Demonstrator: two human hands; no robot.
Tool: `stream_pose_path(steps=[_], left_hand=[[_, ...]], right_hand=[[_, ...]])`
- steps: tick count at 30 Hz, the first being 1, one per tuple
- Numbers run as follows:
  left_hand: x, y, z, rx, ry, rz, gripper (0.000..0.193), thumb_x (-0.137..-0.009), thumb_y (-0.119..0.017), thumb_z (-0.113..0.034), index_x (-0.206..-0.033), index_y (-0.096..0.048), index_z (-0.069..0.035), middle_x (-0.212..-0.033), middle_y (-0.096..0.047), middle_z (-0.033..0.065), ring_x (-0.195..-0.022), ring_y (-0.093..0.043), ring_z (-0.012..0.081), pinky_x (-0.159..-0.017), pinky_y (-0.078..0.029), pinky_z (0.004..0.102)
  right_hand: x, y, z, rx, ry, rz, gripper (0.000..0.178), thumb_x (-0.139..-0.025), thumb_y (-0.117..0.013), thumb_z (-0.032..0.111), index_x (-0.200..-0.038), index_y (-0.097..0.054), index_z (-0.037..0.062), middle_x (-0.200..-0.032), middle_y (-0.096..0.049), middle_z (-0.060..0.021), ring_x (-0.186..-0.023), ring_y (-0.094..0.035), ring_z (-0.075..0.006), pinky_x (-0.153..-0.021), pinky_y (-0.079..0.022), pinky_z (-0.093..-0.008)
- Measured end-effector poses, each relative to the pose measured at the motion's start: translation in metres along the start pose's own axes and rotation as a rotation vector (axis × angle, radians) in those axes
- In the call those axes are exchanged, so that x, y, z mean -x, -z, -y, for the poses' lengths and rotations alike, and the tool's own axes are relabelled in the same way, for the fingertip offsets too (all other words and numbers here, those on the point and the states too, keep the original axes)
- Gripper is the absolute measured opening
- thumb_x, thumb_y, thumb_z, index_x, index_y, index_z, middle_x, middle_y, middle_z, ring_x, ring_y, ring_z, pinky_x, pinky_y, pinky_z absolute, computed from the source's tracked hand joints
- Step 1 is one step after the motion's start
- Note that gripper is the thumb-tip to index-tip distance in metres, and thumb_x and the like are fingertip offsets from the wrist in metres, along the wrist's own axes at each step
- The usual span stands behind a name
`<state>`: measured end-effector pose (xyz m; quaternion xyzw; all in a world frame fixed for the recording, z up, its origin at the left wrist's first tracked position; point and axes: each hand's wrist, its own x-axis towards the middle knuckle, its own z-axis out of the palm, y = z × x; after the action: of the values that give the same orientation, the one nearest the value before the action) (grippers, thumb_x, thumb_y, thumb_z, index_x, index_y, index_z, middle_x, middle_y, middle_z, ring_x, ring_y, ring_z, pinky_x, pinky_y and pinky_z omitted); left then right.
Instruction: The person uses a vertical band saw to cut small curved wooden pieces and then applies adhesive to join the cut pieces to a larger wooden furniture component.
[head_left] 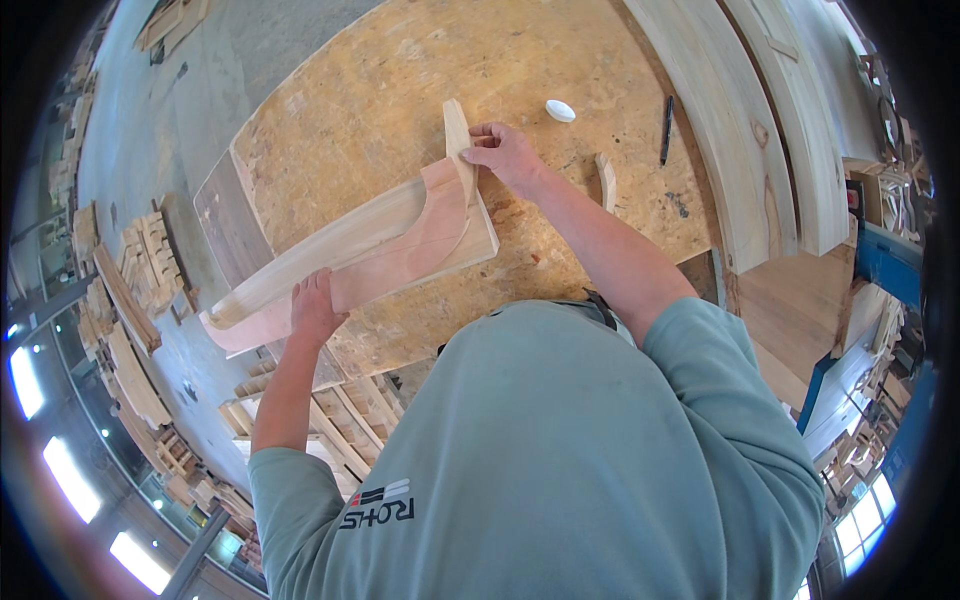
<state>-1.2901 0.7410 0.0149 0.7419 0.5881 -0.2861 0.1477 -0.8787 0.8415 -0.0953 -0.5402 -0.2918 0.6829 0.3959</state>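
Note:
A thin pinkish curved template (385,268) lies over a pale wooden board (325,240) on the workbench, rising into an arm at its right end. My left hand (315,308) is closed over the template's near edge towards its left end, fingers on top. At the right end, a narrow pale wooden piece (456,128) points away from me along the template's arm. Thumb and fingers of my right hand (508,160) pinch its right edge. The undersides of the stacked pieces are hidden.
On the workbench (370,90) lie a white oval object (560,110), a black pen (667,130) and a small curved wood piece (606,182). Long planks (720,120) line the right side. Cut wood is stacked on a slatted rack (345,425) and on the floor at left.

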Motion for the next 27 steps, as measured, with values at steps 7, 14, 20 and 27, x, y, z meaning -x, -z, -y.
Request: stream_pose_path(steps=[7,14,20,27], left_hand=[[-0.001,-0.001,0.001,-0.005,-0.003,-0.017,0.095,-0.063,-0.091,-0.025,-0.142,-0.041,-0.007,-0.139,-0.052,0.0146,-0.133,-0.048,0.0320,-0.115,-0.034,0.0489],[-0.002,-0.002,0.000,0.011,-0.012,-0.032,0.094,-0.063,-0.091,-0.024,-0.141,-0.042,-0.007,-0.137,-0.054,0.0147,-0.131,-0.049,0.0324,-0.113,-0.035,0.0493],[-0.002,0.000,-0.002,0.019,-0.017,-0.020,0.094,-0.063,-0.092,-0.023,-0.141,-0.043,-0.006,-0.137,-0.054,0.0160,-0.130,-0.050,0.0332,-0.112,-0.036,0.0493],[-0.002,-0.003,0.000,0.032,-0.030,-0.043,0.093,-0.062,-0.093,-0.022,-0.139,-0.043,-0.006,-0.137,-0.054,0.0167,-0.130,-0.050,0.0339,-0.112,-0.036,0.0483]], right_hand=[[-0.007,0.002,-0.003,0.048,-0.004,0.046,0.052,-0.083,-0.080,0.017,-0.129,-0.062,-0.0014,-0.109,-0.066,-0.0097,-0.101,-0.063,-0.0174,-0.091,-0.052,-0.0313],[-0.008,-0.001,0.008,0.081,-0.041,0.107,0.048,-0.086,-0.076,0.012,-0.130,-0.061,-0.0002,-0.109,-0.065,-0.0084,-0.101,-0.064,-0.0163,-0.091,-0.054,-0.0301],[-0.010,0.002,0.010,0.104,-0.047,0.142,0.050,-0.084,-0.078,0.015,-0.130,-0.062,0.0021,-0.113,-0.064,-0.0099,-0.105,-0.061,-0.0186,-0.091,-0.052,-0.0310],[-0.014,0.000,0.007,0.014,-0.080,0.166,0.047,-0.089,-0.075,0.014,-0.132,-0.061,0.0006,-0.114,-0.066,-0.0082,-0.104,-0.063,-0.0148,-0.092,-0.053,-0.0289]])
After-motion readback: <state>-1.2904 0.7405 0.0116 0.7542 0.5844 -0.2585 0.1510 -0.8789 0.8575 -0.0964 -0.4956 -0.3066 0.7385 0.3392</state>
